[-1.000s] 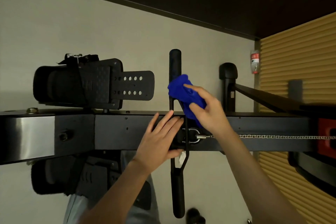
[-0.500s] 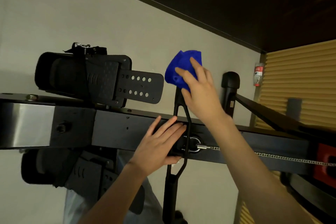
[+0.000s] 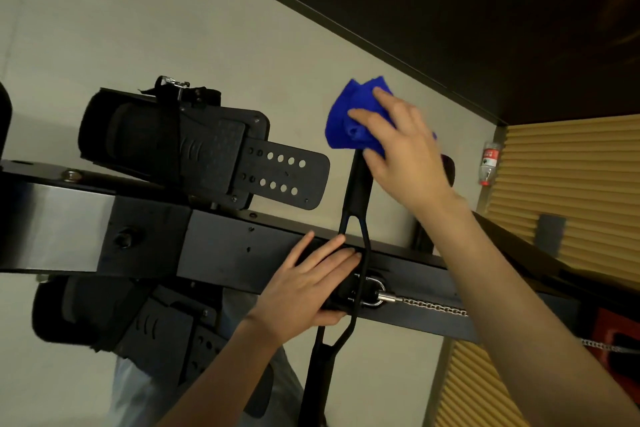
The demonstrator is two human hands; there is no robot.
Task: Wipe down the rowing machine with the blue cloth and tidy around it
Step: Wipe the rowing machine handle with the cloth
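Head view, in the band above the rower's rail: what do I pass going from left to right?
upper footrest → blue cloth → right hand gripping it → red-labelled bottle → slatted panel

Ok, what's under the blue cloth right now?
The far end of the black pull handle runs up under the blue cloth, gripped by the right hand. Its tip is covered.
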